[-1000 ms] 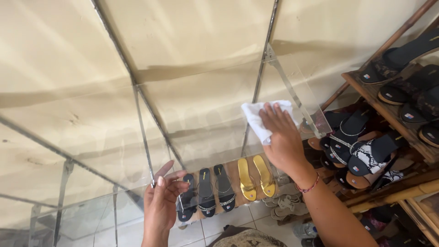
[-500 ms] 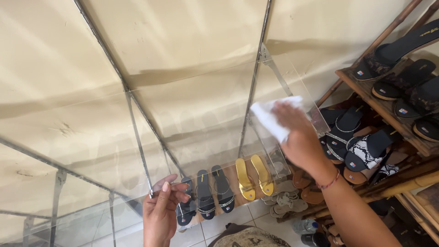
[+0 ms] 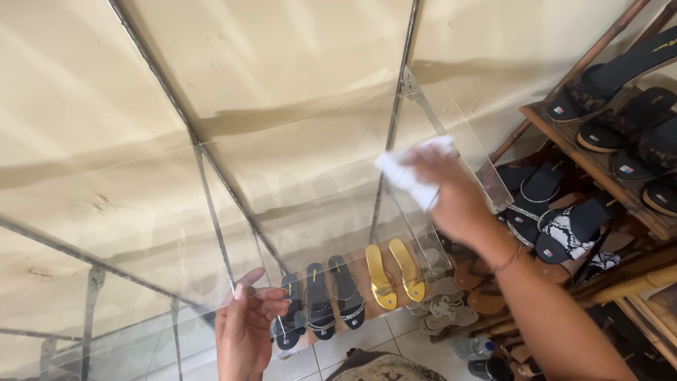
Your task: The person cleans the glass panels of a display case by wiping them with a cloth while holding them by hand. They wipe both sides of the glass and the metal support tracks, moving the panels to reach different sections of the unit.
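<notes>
On the clear shelf point(image 3: 317, 162), white cloth point(image 3: 405, 173) under right-hand fingers point(image 3: 434, 164)

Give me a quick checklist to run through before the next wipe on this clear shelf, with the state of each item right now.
1. White cloth under the right hand, flat on the clear shelf: ok.
2. Left hand steadying the shelf's near edge: ok.
3. Shelf panel free of things in the cloth's path: ok.
4. Smears gone from the panel: cannot tell, reflections hide them.
5. Gold sandals and black sandals below, clear of the hands: ok.
6. Wooden rack beside the right arm not touched: ok.
</notes>
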